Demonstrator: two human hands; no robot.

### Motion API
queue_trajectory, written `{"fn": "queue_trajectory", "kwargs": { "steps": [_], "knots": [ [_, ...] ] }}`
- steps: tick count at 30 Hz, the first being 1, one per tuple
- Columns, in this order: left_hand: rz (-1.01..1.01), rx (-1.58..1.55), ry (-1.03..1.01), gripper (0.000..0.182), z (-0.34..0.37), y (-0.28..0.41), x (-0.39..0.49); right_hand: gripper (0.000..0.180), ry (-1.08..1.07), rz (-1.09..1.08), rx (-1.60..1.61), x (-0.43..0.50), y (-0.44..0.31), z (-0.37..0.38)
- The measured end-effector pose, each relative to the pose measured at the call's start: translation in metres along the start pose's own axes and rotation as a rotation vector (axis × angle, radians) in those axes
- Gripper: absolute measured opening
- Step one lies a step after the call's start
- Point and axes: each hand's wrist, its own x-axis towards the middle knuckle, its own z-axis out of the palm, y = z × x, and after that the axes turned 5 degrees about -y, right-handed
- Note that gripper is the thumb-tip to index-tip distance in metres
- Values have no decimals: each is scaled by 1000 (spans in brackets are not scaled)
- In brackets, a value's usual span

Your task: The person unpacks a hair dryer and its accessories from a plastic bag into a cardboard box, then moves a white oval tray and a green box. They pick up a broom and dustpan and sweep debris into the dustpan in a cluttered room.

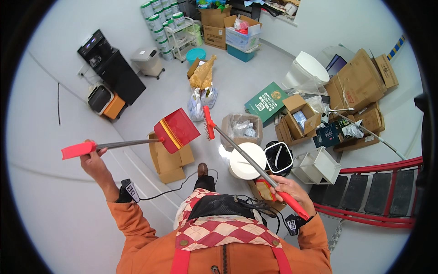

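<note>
At the left, my left hand [93, 159] is closed around the upper end of a long-handled red dustpan [184, 128], just by its red grip. The pan has a row of yellow teeth and hangs above an opened cardboard box [172, 159]. My right hand [289, 188] holds a broom [209, 125] by the red grip of its grey metal pole. Its red bristled head is up near the dustpan's right edge, apart from it. The pole passes over a round white lidded bucket [247, 161].
Right of the bucket are a black-lined bin [279, 158], a white plastic rack [321, 166] and red metal stairs [374, 191]. Ahead lie a lined carton [242, 128], plastic bags [195, 104] and a green board [266, 102]. A black water dispenser [119, 73] stands left. A cable lies by my foot.
</note>
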Motion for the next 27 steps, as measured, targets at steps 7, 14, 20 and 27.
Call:
{"fn": "queue_trajectory", "kwargs": {
  "steps": [7,14,20,27],
  "knots": [
    [-80,-44,-103,18,66,-39,132,43,105,-131,161,117,-68,31],
    [-75,-90,-240,24,158,-72,207,16,248,-157,142,180,-125,41],
    [-101,-231,-390,12,264,-113,247,31,319,-138,258,209,-165,24],
    [-122,-366,-445,2,392,-132,288,32,288,-132,435,278,-233,-42]
  ]
}}
